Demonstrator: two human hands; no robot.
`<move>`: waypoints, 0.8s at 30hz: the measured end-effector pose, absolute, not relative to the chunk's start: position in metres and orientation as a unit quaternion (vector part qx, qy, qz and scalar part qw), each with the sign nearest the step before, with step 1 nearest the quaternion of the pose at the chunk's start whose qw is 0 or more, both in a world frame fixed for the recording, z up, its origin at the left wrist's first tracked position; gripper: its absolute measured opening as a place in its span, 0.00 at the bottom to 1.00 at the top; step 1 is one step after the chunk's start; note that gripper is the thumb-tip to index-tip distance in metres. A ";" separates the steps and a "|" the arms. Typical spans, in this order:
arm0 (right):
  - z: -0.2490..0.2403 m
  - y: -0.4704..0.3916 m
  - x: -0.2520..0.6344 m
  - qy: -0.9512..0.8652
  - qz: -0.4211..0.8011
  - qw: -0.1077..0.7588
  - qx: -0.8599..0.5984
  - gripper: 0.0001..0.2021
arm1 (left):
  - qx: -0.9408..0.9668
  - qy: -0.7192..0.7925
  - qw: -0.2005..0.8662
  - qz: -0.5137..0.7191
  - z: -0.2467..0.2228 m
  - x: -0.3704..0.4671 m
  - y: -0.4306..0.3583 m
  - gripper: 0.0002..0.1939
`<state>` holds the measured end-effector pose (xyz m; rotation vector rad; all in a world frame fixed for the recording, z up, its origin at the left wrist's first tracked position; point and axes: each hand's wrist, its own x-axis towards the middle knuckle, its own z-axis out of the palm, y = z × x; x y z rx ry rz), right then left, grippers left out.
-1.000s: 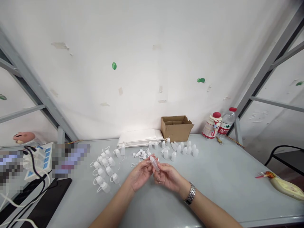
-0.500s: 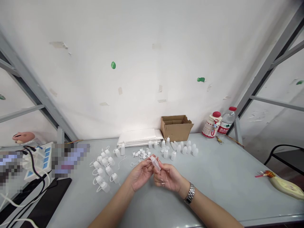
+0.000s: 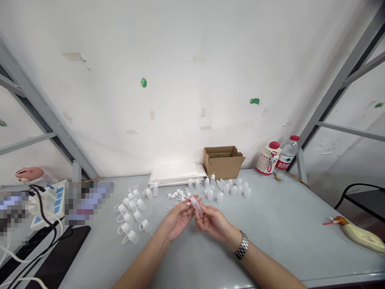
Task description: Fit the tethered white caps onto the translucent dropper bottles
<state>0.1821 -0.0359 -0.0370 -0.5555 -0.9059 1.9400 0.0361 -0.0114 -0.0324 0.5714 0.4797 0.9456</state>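
A small translucent plastic bottle is held tilted between both hands over the middle of the grey table. My left hand pinches its top end, where fingertips partly hide it. Around its body close the thumb and fingers of my right hand, which has a metal watch at the wrist. Just behind the hands lies a pile of small white caps. Several bottles with looped caps stand to the left. More bottles are grouped at the back right.
Flat white packets and an open cardboard box rest against the wall. A decorated jar and a water bottle stand back right. Cables, a power strip and a black flat object occupy the left side.
My right hand has shifted slightly and its lower fingers have curled in more. The small bottle has turned a little between the hands.
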 end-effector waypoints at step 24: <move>-0.042 -0.043 0.169 -0.571 0.486 0.492 -0.443 0.19 | 0.286 0.282 0.781 0.479 -0.026 0.039 -0.016 0.12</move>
